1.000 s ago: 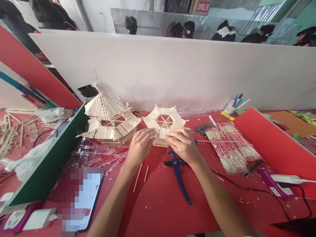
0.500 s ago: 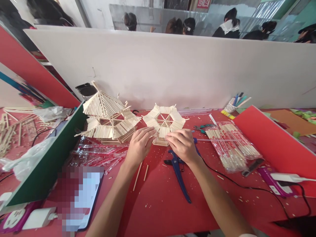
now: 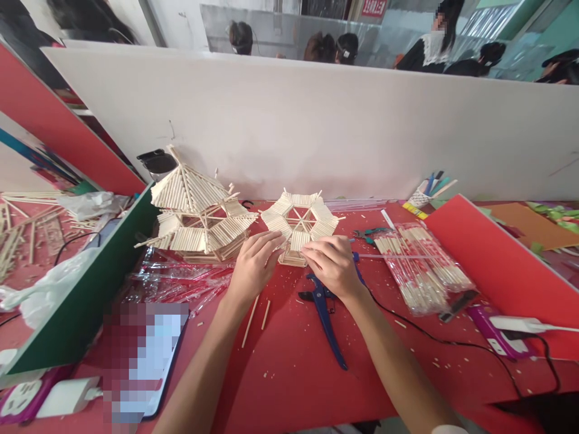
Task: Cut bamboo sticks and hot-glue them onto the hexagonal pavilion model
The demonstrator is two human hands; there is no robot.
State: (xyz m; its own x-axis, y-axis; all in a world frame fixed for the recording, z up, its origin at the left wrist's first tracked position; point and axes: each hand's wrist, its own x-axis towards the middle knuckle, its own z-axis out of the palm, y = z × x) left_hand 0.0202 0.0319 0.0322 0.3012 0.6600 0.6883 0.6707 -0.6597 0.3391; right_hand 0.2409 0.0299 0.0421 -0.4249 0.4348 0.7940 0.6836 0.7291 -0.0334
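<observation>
A hexagonal model of wooden sticks (image 3: 323, 220), with an open centre crossed by spokes, stands before me. My left hand (image 3: 257, 260) is closed at its front left edge, thumb and fingers together. At the front right edge my right hand (image 3: 332, 262) pinches too, fingertips touching the roof by the front panel. Whatever else is between the fingertips is hidden. A larger stick pavilion (image 3: 194, 211) with a pointed roof stands to the left. Below my right hand lies a blue-handled cutter (image 3: 326, 322). Two loose sticks (image 3: 250, 322) lie below my left hand.
Packs of sticks (image 3: 420, 265), pliers (image 3: 368, 235) and a pen cup (image 3: 420, 194) are on the right. A black cable (image 3: 434, 337) runs to a purple power strip (image 3: 497, 337). Plastic wrappers (image 3: 181, 280) and a phone (image 3: 156, 361) lie left. Green (image 3: 85, 289) and red (image 3: 470, 241) boards flank the table.
Both hands keep almost the same place at the hexagonal model. The view has shifted slightly. A person in the background has risen and turned the head.
</observation>
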